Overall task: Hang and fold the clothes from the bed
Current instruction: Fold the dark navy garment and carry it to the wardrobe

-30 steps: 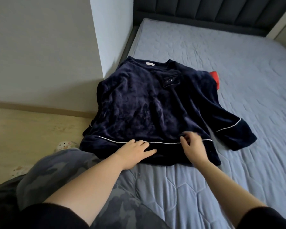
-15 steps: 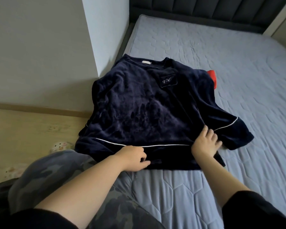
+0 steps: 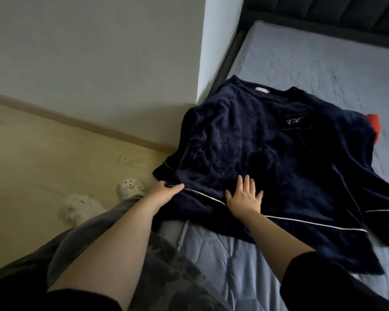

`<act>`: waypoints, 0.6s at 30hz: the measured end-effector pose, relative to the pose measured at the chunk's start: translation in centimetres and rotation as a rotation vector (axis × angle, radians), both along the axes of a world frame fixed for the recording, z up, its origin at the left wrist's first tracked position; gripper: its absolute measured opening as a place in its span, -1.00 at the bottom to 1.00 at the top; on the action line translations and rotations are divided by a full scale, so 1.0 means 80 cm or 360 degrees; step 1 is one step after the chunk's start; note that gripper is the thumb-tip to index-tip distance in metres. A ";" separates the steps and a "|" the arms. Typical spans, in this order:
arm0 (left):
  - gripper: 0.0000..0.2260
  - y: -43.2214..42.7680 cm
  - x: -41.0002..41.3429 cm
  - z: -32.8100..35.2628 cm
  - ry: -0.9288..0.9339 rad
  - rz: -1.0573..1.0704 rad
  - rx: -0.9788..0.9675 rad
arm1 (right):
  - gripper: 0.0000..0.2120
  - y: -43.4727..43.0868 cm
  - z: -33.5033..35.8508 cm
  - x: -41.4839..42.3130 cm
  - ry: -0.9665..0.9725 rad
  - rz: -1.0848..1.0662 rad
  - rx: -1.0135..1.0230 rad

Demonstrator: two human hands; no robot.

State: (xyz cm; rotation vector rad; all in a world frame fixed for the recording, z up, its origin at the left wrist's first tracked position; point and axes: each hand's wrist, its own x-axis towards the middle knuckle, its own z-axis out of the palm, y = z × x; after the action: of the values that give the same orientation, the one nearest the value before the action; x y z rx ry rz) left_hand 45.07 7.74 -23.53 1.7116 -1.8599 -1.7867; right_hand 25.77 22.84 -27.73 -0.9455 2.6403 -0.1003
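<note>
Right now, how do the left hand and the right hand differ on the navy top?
The left hand grips the navy top at its hem corner; the right hand lies flat on it, fingers spread, farther along the hem. Both touch the top near its white piping.

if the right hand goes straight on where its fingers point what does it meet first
More of the navy top: the right hand lies flat on it, fingers aimed toward the collar. Nothing else seems to lie in that line.
</note>
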 end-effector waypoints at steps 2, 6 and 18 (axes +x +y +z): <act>-0.55 -0.004 0.006 0.013 0.0218 0.0140 0.0475 | -0.31 -0.003 -0.001 0.000 0.0016 -0.0019 -0.0001; -0.24 -0.031 0.026 0.039 -0.0172 -0.0245 0.0637 | -0.33 -0.001 -0.002 0.003 0.0103 -0.0049 -0.0079; -0.52 -0.012 -0.022 0.007 -0.0244 -0.0645 -0.0708 | -0.34 -0.021 0.022 0.007 0.0222 0.0068 -0.0128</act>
State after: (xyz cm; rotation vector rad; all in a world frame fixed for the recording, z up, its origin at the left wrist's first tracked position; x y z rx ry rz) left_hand 43.27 6.75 -22.95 1.4142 -2.5740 -1.2098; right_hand 26.32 21.16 -25.98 -1.0707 2.7593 -0.1356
